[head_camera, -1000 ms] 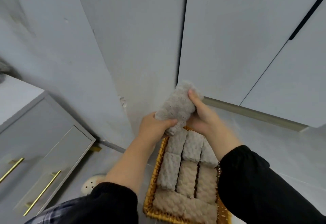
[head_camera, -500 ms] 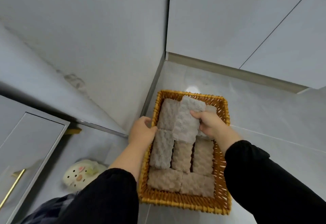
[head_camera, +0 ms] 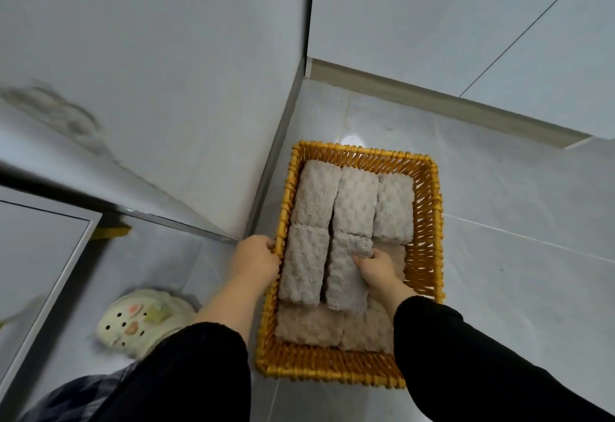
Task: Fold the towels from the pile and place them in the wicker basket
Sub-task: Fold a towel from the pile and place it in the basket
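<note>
- The towel (head_camera: pixel 346 272) I am setting down lies folded in the middle column of the basket, just below centre frame. It sits on a browner layer of towels, slightly askew, with its near end lapping over the bottom row.
- My right hand (head_camera: pixel 377 267) grips it from the right side, fingers curled over its far end.
- Four other grey towels (head_camera: pixel 314 195) lie flat around it: three across the far row and one just beside its left edge.
- To its right the browner layer shows under my hand, so I judge that slot is unfilled.
- To do this well, I would square the towel against its left neighbour and butt its far end up to the far row. Then I would press it flat and slide my fingers out sideways, so the fold does not spring open.
- The basket (head_camera: pixel 429 255) stands on the floor (head_camera: pixel 515 288), lower centre of the frame. My left hand (head_camera: pixel 254 260) grips its left rim, fingers hooked over the weave, which should steady it while I press.
- A pale clog (head_camera: pixel 139 322) sits at lower left; the pile is not in view.
</note>
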A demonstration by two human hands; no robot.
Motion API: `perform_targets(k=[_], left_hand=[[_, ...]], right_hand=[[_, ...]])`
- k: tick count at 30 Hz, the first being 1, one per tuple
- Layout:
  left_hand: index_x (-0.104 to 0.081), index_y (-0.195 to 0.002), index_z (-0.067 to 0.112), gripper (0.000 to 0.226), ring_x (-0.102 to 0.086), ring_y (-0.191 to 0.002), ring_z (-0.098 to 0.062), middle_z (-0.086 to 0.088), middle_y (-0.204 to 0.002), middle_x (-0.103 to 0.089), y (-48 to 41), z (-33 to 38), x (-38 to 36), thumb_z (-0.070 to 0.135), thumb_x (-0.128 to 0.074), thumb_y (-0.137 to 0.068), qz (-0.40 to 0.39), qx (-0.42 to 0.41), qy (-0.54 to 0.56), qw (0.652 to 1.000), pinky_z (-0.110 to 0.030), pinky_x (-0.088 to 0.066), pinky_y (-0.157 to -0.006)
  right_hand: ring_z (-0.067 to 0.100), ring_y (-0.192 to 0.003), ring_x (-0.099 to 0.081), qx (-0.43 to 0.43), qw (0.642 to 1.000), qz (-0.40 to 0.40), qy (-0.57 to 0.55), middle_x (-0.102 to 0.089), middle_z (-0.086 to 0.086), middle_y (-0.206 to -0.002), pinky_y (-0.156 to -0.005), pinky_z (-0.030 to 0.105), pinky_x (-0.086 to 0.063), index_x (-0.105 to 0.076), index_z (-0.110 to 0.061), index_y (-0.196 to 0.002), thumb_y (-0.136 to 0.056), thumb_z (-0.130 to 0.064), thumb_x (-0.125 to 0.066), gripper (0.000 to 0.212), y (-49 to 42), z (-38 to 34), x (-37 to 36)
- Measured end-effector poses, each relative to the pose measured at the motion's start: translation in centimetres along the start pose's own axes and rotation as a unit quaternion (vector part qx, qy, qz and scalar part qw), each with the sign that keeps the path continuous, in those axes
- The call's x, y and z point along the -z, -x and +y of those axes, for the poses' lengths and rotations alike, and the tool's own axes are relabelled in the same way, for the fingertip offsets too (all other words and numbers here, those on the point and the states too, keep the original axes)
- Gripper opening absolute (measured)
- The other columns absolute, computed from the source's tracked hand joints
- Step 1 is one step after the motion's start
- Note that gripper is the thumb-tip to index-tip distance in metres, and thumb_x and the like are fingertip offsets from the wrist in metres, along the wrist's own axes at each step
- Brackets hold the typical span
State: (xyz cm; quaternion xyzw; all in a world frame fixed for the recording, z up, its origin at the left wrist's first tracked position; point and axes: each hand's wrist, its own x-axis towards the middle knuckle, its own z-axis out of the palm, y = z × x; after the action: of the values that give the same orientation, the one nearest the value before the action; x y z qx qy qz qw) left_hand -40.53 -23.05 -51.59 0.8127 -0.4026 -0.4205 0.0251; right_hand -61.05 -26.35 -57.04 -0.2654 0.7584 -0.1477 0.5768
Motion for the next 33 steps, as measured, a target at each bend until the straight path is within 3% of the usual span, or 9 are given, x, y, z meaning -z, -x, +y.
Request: perform_targets(k=[3,6,10,13,19,23,25,30,33], left_hand=[[-0.067,-0.092,0.014,0.015,-0.061,-0.090,-0.025,-0.008,-0.100,-0.067,0.0,0.0,-0.2,0.009,-0.053,-0.090,0.002,0.000,0.012,1.000,-0.029,-0.047,-0.071],[-0.066,-0.108,0.014,0.021,-0.061,-0.096,-0.026,-0.009,-0.108,-0.066,0.1,0.0,-0.3,0.012,-0.052,-0.093,0.008,-0.004,0.001,1.000,-0.028,-0.046,-0.071],[-0.067,-0.100,0.016,0.017,-0.061,-0.091,-0.025,-0.007,-0.103,-0.067,0.1,0.0,-0.4,0.013,-0.052,-0.092,0.019,-0.010,-0.013,1.000,-0.029,-0.047,-0.069],[-0.067,-0.097,0.017,0.017,-0.061,-0.089,-0.024,-0.006,-0.101,-0.068,0.3,0.2,-0.3,0.012,-0.051,-0.092,0.017,-0.016,-0.017,1.000,-0.028,-0.045,-0.068],[-0.063,-0.115,0.015,0.025,-0.060,-0.102,-0.022,-0.005,-0.116,-0.064,0.9,0.5,0.3,0.014,-0.052,-0.092,0.006,-0.017,0.004,1.000,-0.025,-0.043,-0.073],[-0.056,-0.127,0.015,0.036,-0.056,-0.112,-0.021,-0.003,-0.126,-0.060,1.4,1.0,1.5,0.022,-0.055,-0.092,-0.019,-0.022,0.026,0.999,-0.027,-0.046,-0.088],[-0.055,-0.128,0.015,0.036,-0.055,-0.113,-0.020,-0.003,-0.127,-0.059,2.0,1.6,2.4,0.022,-0.054,-0.092,-0.027,-0.034,0.046,0.998,-0.030,-0.046,-0.093],[-0.051,-0.133,0.015,0.039,-0.052,-0.115,-0.019,-0.002,-0.127,-0.057,4.5,4.4,5.8,0.016,-0.051,-0.094,0.017,-0.091,0.091,0.992,-0.024,-0.038,-0.090],[-0.051,-0.133,0.016,0.039,-0.053,-0.114,-0.018,-0.002,-0.127,-0.057,6.5,5.8,7.8,0.016,-0.052,-0.094,0.048,-0.123,0.115,0.985,-0.024,-0.039,-0.090]], right_hand=[[0.031,-0.106,-0.059,0.050,0.995,0.047,0.070,-0.064,0.017,-0.111,-0.082,0.026,-0.043,-0.059,0.002,-0.115,-0.091,-0.010,-0.060,0.027,-0.9,0.8,-0.4],[0.029,-0.104,-0.059,0.080,0.979,0.080,0.168,-0.063,0.015,-0.110,-0.081,0.025,-0.041,-0.051,-0.002,-0.119,-0.093,-0.021,-0.058,0.033,-0.9,1.1,-1.1],[0.024,-0.084,-0.060,0.118,0.954,0.109,0.252,-0.063,0.009,-0.098,-0.068,0.030,-0.046,-0.038,-0.007,-0.129,-0.096,-0.031,-0.052,0.043,0.0,1.2,-1.0],[0.018,-0.085,-0.055,0.142,0.940,0.122,0.284,-0.060,0.008,-0.112,-0.065,0.027,-0.039,-0.037,-0.010,-0.130,-0.096,-0.037,-0.049,0.045,0.5,1.1,-0.2],[0.019,-0.098,-0.055,0.170,0.941,0.134,0.262,-0.056,0.007,-0.121,-0.082,0.031,-0.047,-0.043,-0.011,-0.127,-0.093,-0.034,-0.053,0.042,0.8,0.5,0.7],[0.015,-0.085,-0.060,0.213,0.939,0.152,0.225,-0.058,0.001,-0.109,-0.076,0.037,-0.055,-0.044,-0.013,-0.127,-0.092,-0.028,-0.052,0.039,1.9,-1.5,0.5],[0.015,-0.081,-0.059,0.235,0.936,0.144,0.220,-0.055,-0.002,-0.102,-0.072,0.033,-0.053,-0.044,-0.011,-0.128,-0.092,-0.023,-0.052,0.039,2.8,-2.9,0.4],[0.026,-0.102,-0.061,0.292,0.927,0.110,0.210,-0.055,0.005,-0.124,-0.085,0.043,-0.054,-0.044,-0.013,-0.129,-0.092,-0.026,-0.052,0.040,5.7,-6.3,-0.2],[0.017,-0.109,-0.054,0.342,0.915,0.096,0.189,-0.055,0.002,-0.120,-0.093,0.036,-0.049,-0.048,-0.013,-0.127,-0.093,-0.022,-0.052,0.036,8.1,-8.4,-0.5]])
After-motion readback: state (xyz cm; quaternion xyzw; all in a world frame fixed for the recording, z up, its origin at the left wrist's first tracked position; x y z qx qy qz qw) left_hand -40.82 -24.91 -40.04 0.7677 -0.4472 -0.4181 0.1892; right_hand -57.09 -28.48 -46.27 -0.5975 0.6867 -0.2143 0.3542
